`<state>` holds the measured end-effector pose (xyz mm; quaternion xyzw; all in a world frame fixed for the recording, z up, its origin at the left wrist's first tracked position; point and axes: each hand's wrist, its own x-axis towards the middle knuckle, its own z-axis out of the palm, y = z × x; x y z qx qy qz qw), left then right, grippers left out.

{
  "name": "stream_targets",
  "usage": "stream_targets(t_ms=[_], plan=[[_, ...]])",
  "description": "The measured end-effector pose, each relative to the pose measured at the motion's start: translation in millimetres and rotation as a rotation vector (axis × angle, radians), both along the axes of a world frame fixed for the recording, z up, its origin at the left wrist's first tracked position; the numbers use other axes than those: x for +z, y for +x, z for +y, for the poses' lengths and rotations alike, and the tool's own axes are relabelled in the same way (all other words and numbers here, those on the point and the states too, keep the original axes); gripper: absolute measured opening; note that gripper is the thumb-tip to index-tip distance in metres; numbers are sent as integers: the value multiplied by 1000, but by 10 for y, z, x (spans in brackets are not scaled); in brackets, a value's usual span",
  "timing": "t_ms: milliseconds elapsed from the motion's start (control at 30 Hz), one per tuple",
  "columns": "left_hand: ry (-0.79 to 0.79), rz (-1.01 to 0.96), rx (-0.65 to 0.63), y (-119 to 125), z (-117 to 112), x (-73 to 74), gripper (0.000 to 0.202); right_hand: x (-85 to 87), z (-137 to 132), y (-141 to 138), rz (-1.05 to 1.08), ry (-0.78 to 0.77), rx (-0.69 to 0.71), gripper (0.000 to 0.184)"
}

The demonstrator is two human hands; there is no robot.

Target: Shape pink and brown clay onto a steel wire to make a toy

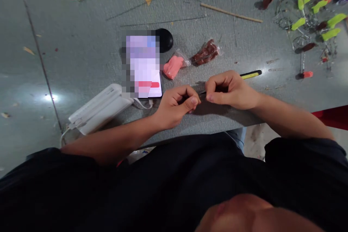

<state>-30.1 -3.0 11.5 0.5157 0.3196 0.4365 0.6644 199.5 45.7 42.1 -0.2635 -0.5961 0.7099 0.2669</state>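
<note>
My right hand (230, 90) is closed round a thin tool with a black and yellow handle (251, 75), whose dark tip points left toward my other hand. My left hand (176, 105) is pinched shut at that tip; what sits between its fingers is too small to make out. Both hands rest near the front edge of the grey table (89, 43). Just beyond them lie a small bag of pink clay (173, 66) and a small bag of dark red clay (206, 52).
A phone (143, 66) lies left of the hands, cabled to a white power bank (99, 108). A black round object (164, 39) sits behind the phone. A wooden stick (231, 13), loose wires and several green, red and orange pieces (319, 5) lie at the back right.
</note>
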Motion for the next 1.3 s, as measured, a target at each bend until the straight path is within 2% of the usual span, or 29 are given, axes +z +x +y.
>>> stream_targets(t_ms=[133,267,500,767,1033,1300], plan=[[-15,-228,2,35,29,-50,40,6,0,9,62,-41,5,32],[-66,-281,-55,32,35,-36,40,37,-32,9,76,-100,51,32],[-129,-70,-17,-7,-22,-2,47,26,-44,-16,51,-171,92,30],[-66,100,81,16,-71,64,49,5,-14,-16,-8,-324,128,28],[72,246,119,9,-120,90,45,36,-28,-17,-120,-341,119,20],[347,398,70,-31,-160,96,26,121,-69,-4,-296,-270,165,19]])
